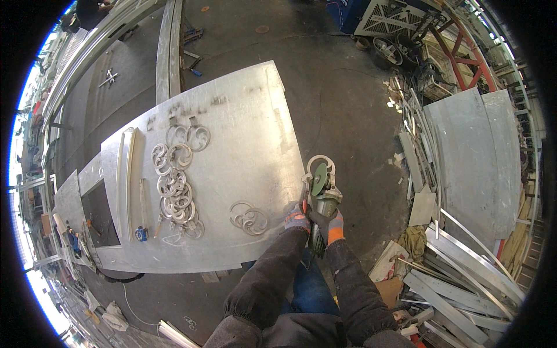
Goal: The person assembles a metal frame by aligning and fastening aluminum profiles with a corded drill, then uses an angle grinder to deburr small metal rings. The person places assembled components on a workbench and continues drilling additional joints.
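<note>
My right hand [328, 225], in a grey and orange glove, is wrapped round an angle grinder [328, 200] with a green disc [318, 180]. Also gloved, my left hand [296, 218] is closed on red-handled pliers [305, 196] just left of the grinder. At the pliers' far end a metal ring with curved scrolls [329, 162] sticks out past the table's right edge. The disc lies over or against this ring; contact is unclear. More scroll rings lie on the sheet-metal table [243, 127]: a heaped row [177, 191] and a separate cluster [248, 218] near my left arm.
Left of the rings lie long metal profiles [126, 174] and a blue tape measure [141, 234]. A cutout [100, 214] opens in the table's left part. Metal offcuts [464, 290] pile up on the right, below large leaning sheets [476, 162]. A blue machine [348, 14] stands far back.
</note>
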`<state>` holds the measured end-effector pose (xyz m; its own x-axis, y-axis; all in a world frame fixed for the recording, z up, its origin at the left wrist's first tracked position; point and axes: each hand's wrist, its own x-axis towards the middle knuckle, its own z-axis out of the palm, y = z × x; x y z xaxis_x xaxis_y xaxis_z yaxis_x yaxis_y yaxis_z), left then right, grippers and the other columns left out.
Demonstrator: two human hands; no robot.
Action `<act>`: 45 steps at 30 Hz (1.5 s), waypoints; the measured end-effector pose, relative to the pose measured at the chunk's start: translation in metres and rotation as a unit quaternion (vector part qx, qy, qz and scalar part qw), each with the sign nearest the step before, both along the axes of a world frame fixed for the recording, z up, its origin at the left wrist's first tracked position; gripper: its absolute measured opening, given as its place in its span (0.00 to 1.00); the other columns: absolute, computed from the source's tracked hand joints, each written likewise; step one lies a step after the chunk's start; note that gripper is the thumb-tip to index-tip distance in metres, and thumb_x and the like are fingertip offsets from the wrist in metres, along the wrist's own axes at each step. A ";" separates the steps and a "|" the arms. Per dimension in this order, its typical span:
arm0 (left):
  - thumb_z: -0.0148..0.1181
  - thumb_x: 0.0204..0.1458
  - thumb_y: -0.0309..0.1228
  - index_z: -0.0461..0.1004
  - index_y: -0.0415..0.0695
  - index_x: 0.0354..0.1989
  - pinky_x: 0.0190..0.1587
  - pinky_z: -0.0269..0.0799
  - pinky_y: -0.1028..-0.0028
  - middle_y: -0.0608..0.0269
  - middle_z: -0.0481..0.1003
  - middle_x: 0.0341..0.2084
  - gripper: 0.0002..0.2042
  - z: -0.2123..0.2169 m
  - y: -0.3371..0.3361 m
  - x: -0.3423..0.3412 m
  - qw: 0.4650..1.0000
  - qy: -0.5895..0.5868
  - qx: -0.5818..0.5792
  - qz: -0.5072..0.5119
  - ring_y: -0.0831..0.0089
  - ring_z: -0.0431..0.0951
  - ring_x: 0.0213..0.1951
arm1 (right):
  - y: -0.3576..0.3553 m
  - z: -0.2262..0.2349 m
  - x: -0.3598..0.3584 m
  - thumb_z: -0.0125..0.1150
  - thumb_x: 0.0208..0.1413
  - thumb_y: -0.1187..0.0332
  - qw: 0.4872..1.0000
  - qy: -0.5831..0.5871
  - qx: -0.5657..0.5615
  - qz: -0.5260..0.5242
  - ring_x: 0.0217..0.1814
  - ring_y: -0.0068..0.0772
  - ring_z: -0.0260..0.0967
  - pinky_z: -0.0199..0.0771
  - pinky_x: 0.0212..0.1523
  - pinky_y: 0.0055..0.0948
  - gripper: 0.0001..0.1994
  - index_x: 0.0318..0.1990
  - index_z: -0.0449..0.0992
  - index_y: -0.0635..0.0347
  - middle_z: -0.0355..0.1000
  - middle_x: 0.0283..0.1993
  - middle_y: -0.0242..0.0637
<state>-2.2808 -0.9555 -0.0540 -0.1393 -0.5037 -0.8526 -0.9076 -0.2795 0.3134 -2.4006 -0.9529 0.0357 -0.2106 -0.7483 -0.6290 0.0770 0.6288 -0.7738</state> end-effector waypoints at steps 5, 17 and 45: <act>0.64 0.47 0.31 0.37 0.61 0.77 0.60 0.69 0.54 0.45 0.69 0.61 0.50 0.011 -0.004 0.000 1.000 -0.009 0.020 -0.005 0.48 0.72 0.60 | 0.001 -0.003 0.000 0.80 0.40 0.66 1.000 -0.013 -0.003 0.000 0.45 0.33 0.75 0.77 0.44 0.33 0.28 0.50 0.76 0.64 0.77 0.47 0.38; 0.69 0.43 0.38 0.42 0.58 0.76 0.57 0.69 0.55 0.53 0.77 0.52 0.51 -0.035 0.020 -0.005 0.997 -0.048 -0.063 0.000 0.54 0.76 0.55 | 0.004 -0.010 -0.002 0.79 0.38 0.67 1.000 0.011 0.009 0.001 0.46 0.34 0.76 0.77 0.46 0.34 0.30 0.52 0.75 0.65 0.78 0.49 0.39; 0.54 0.57 0.38 0.58 0.52 0.69 0.58 0.70 0.56 0.44 0.75 0.53 0.29 -0.005 0.014 0.001 0.994 0.000 -0.041 0.097 0.49 0.74 0.57 | 0.012 -0.032 -0.010 0.79 0.41 0.63 0.999 0.023 -0.030 0.012 0.47 0.36 0.75 0.77 0.47 0.37 0.30 0.53 0.74 0.65 0.77 0.48 0.40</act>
